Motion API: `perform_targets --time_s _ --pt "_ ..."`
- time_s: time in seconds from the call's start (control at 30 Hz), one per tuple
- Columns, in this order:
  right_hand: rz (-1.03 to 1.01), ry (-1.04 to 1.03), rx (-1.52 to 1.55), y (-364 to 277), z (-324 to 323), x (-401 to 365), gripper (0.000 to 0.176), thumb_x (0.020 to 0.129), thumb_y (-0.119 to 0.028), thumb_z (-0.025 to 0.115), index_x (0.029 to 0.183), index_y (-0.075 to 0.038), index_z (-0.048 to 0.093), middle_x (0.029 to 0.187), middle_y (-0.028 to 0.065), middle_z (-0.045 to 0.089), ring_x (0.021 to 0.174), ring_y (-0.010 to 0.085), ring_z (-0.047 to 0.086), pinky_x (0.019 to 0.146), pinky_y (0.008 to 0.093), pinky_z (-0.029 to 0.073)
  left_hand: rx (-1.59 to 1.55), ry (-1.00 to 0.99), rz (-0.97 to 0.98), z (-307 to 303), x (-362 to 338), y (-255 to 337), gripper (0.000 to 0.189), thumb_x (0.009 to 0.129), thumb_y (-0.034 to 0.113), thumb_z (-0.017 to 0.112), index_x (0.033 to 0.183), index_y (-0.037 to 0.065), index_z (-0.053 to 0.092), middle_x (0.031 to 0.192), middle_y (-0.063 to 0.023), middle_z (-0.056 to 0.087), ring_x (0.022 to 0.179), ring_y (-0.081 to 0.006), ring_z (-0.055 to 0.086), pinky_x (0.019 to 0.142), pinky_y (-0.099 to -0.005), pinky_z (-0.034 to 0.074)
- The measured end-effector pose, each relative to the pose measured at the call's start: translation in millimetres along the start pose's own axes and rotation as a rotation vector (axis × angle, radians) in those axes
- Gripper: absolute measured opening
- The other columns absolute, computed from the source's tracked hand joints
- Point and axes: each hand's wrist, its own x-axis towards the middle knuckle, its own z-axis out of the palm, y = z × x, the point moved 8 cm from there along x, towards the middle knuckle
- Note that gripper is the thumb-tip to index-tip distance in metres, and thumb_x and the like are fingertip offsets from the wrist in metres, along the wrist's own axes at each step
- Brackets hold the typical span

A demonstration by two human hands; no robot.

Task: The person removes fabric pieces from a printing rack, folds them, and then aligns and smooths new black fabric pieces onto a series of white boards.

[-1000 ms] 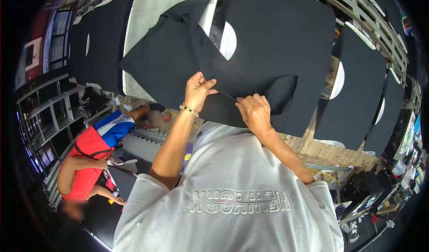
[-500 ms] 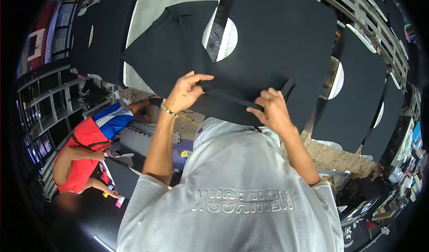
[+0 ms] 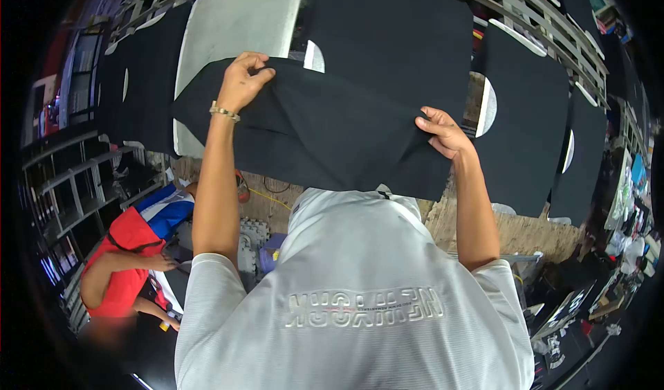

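Black cloth [image 3: 332, 127], mid-frame: left hand [image 3: 242, 84] and right hand [image 3: 446, 132] now farther apart, both pinching it; fold opened wider.

Light is fairly bright and even across the middle, the grey shirt [image 3: 366, 265] and pale board [image 3: 238, 26] showing lightest; the black cloth [image 3: 325, 127] gives only soft folds. The wide lens bows the railing [image 3: 513, 8], and the corners fall to black. Lower left is dim, with a smeared blur below the red clothing [image 3: 138, 231].
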Motion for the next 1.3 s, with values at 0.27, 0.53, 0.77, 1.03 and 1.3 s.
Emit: perform_targets --time_s 0.27,0.53,0.77,1.03,1.3 --pt "-0.083 0.011 0.320 19 7 -10 0.037 0.099 -0.021 0.058 0.132 -0.005 0.054 0.121 0.0064 0.063 0.111 0.0173 0.062 0.094 0.0391 0.054 -0.077 -0.393 0.425 185 -13 138 0.060 0.075 0.033 0.081 0.124 0.007 0.061 0.127 -0.0156 0.060 0.114 -0.0338 0.058 0.097 -0.0401 0.046" --pt "-0.286 0.100 0.302 10 10 -31 0.048 0.095 -0.019 0.064 0.133 0.000 0.042 0.124 0.0147 0.062 0.101 0.0178 0.066 0.087 0.0309 0.053 -0.254 -0.912 0.041 236 -13 131 0.020 0.085 0.016 0.076 0.093 0.000 0.068 0.077 0.0016 0.063 0.074 -0.0049 0.054 0.068 -0.0241 0.045" --pt "-0.347 0.298 0.194 20 1 -39 0.040 0.086 -0.006 0.073 0.117 -0.005 0.049 0.089 0.0052 0.072 0.074 0.0032 0.062 0.060 0.0162 0.041 -0.448 -0.737 -0.065 206 -27 140 0.015 0.087 0.010 0.073 0.095 -0.002 0.069 0.083 0.0008 0.067 0.076 -0.0043 0.058 0.069 -0.0208 0.046" --pt "-0.312 0.321 0.136 17 2 -44 0.015 0.089 -0.010 0.071 0.100 -0.008 0.060 0.079 -0.0025 0.068 0.065 0.0017 0.053 0.060 0.0175 0.040 -0.528 -0.583 -0.147 192 -44 127 0.024 0.080 0.010 0.080 0.098 -0.003 0.071 0.084 -0.0033 0.071 0.077 -0.0075 0.064 0.070 -0.0234 0.050" --pt "-0.227 0.460 -0.196 19 2 -67 0.015 0.092 -0.016 0.069 0.095 -0.002 0.065 0.085 0.0055 0.069 0.074 0.0076 0.062 0.066 0.0241 0.049 -0.143 -0.282 0.291 145 -77 179 0.021 0.070 0.005 0.080 0.090 0.001 0.074 0.082 -0.0098 0.068 0.075 -0.0231 0.065 0.071 -0.0310 0.050"
